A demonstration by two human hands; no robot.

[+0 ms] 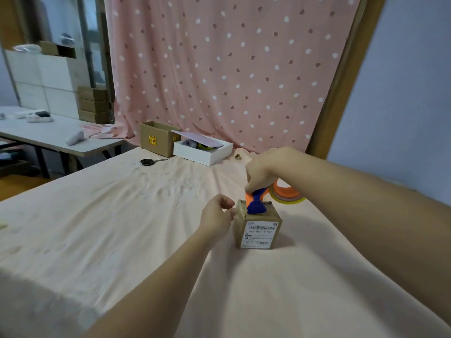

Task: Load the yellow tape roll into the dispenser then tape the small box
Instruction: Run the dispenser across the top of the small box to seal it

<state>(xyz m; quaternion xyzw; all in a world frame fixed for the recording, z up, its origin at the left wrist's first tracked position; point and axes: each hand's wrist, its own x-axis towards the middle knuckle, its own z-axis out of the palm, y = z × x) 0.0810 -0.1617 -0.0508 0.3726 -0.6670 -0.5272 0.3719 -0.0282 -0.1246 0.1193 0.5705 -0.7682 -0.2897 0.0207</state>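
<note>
Both hands busy: our right hand [262, 172] grips the dispenser [256, 203] atop the small box [257, 228], left hand [218, 213] pinches its left edge; we should pull flat, steadily.

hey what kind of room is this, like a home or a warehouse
Probably a home packing corner, not a warehouse: a cloth-covered table, a dotted pink curtain, flat cartons stacked by the wall, and an open cardboard box.

Under the right hand [264, 170] an orange-and-blue dispenser [256, 203] carries yellow tape [289, 200]; beside the left hand [217, 215], a brown box [258, 231] bears a white barcode label.
</note>
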